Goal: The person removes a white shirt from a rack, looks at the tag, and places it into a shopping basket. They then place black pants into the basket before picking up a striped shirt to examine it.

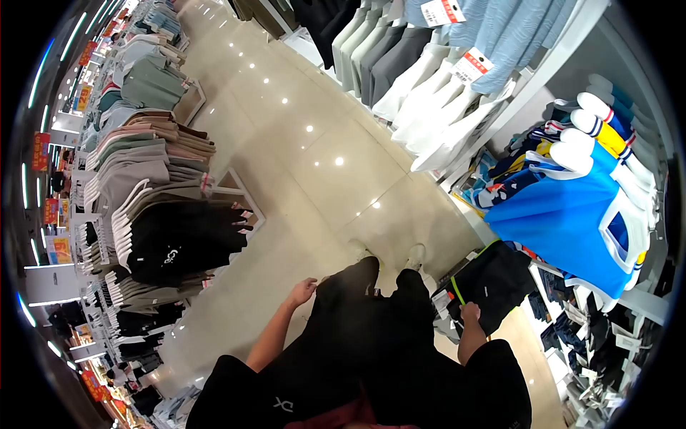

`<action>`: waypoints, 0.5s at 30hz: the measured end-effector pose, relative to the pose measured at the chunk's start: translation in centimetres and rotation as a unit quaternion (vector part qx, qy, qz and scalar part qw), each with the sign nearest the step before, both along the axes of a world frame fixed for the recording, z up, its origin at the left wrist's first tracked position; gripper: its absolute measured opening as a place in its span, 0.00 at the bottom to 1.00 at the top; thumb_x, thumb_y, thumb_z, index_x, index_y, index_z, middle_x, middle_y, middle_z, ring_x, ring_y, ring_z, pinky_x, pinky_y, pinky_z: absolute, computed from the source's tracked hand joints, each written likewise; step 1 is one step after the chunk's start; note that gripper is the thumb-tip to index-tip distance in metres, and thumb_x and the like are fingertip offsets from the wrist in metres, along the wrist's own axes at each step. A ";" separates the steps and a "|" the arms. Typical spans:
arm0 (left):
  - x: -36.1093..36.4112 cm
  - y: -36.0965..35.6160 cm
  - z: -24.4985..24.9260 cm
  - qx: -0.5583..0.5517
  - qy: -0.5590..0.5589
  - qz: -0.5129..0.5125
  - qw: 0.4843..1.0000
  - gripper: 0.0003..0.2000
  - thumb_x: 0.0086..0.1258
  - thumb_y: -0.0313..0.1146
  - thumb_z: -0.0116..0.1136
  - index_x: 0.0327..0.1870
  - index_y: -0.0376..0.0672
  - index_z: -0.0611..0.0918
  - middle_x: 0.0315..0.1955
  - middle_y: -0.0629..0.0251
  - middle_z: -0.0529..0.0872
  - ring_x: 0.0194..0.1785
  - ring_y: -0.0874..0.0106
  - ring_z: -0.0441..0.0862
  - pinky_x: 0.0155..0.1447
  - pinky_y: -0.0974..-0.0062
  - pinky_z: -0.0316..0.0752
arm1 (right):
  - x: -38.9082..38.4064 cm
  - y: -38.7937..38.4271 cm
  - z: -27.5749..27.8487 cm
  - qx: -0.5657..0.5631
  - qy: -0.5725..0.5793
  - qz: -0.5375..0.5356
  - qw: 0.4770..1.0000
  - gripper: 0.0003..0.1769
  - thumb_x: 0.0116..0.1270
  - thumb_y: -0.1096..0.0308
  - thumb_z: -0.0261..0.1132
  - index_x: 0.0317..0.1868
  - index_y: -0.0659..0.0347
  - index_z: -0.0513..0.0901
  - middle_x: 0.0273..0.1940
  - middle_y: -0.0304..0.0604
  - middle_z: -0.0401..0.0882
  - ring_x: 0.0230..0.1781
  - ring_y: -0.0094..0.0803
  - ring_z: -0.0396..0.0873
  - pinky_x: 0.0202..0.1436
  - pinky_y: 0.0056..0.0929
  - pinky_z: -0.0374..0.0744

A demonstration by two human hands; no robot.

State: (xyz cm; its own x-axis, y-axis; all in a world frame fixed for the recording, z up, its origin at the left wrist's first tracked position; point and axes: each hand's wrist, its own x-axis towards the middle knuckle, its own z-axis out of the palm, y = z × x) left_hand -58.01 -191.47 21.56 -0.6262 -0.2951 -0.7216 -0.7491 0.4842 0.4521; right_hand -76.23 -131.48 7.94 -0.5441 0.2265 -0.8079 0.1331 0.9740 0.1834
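My right hand (469, 312) is closed at the edge of a black garment with a neon-green trim line (493, 282), which hangs on the lower right rack. White and red tags (441, 299) dangle just left of that hand. My left hand (303, 292) hangs over the floor beside my leg, its fingers curled in, with nothing seen in it. A bright blue sleeveless jersey with white trim (561, 214) hangs above and to the right of the black garment.
Racks of shirts (161, 236) line the left side of the aisle. White tops (443, 114) and light blue garments (493, 43) hang at upper right. Dark folded or hung clothes with tags (593, 350) fill the lower right. Glossy tiled floor (314, 179) runs between.
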 end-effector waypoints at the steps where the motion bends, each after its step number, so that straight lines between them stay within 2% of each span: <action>1: 0.5 -1.4 -0.1 0.000 -0.004 -0.003 1.000 0.18 0.72 0.36 0.48 0.58 0.36 0.77 0.42 0.52 0.87 0.46 0.60 0.85 0.54 0.67 0.76 | 0.0 -1.2 -0.1 -0.001 0.004 -0.009 1.000 0.24 0.64 0.46 0.65 0.45 0.60 0.84 0.48 0.52 0.83 0.52 0.45 0.81 0.54 0.39 0.80; 4: 1.4 -5.3 -0.2 -0.002 -0.006 0.004 1.000 0.18 0.70 0.36 0.49 0.58 0.40 0.77 0.41 0.51 0.86 0.47 0.59 0.83 0.55 0.65 0.76 | 0.0 -3.5 -1.7 -0.023 0.043 -0.017 0.999 0.23 0.62 0.47 0.66 0.46 0.58 0.82 0.47 0.53 0.82 0.51 0.48 0.81 0.53 0.42 0.80; 7: 2.4 -8.4 -1.0 0.033 0.018 0.040 0.999 0.17 0.72 0.35 0.49 0.57 0.36 0.76 0.42 0.51 0.86 0.45 0.63 0.85 0.51 0.68 0.78 | -0.2 -5.5 -3.0 -0.015 0.094 -0.009 0.995 0.23 0.62 0.46 0.65 0.42 0.58 0.83 0.44 0.52 0.83 0.47 0.50 0.82 0.50 0.43 0.81; 8: 2.6 -9.2 -0.9 0.044 0.008 0.029 0.999 0.17 0.72 0.35 0.50 0.57 0.36 0.76 0.42 0.50 0.86 0.45 0.64 0.85 0.51 0.69 0.78 | -1.1 -6.5 -2.8 0.001 0.052 -0.039 0.998 0.22 0.63 0.45 0.64 0.46 0.55 0.84 0.47 0.51 0.83 0.51 0.48 0.81 0.52 0.42 0.81; 13: 3.0 -13.3 -1.4 0.031 -0.037 -0.028 0.998 0.17 0.72 0.35 0.50 0.57 0.36 0.77 0.41 0.51 0.87 0.44 0.64 0.86 0.49 0.69 0.78 | -2.8 -10.2 -1.6 0.020 0.077 -0.112 0.991 0.21 0.63 0.45 0.64 0.46 0.52 0.85 0.48 0.47 0.84 0.51 0.45 0.82 0.51 0.40 0.81; 14: 3.3 -14.1 -2.0 0.039 -0.025 -0.031 0.998 0.17 0.72 0.35 0.50 0.57 0.36 0.77 0.41 0.53 0.87 0.43 0.64 0.86 0.49 0.69 0.78 | -2.9 -10.4 -1.7 0.023 0.082 -0.114 0.990 0.21 0.64 0.45 0.63 0.47 0.51 0.84 0.48 0.47 0.84 0.51 0.44 0.82 0.51 0.40 0.81; 15: 3.2 -14.7 -2.0 0.048 -0.014 -0.033 0.998 0.16 0.72 0.34 0.50 0.56 0.36 0.77 0.40 0.54 0.87 0.42 0.64 0.86 0.48 0.69 0.79 | -2.8 -10.4 -1.6 0.007 0.099 -0.112 0.989 0.22 0.67 0.46 0.60 0.44 0.56 0.83 0.45 0.51 0.84 0.48 0.49 0.82 0.49 0.44 0.81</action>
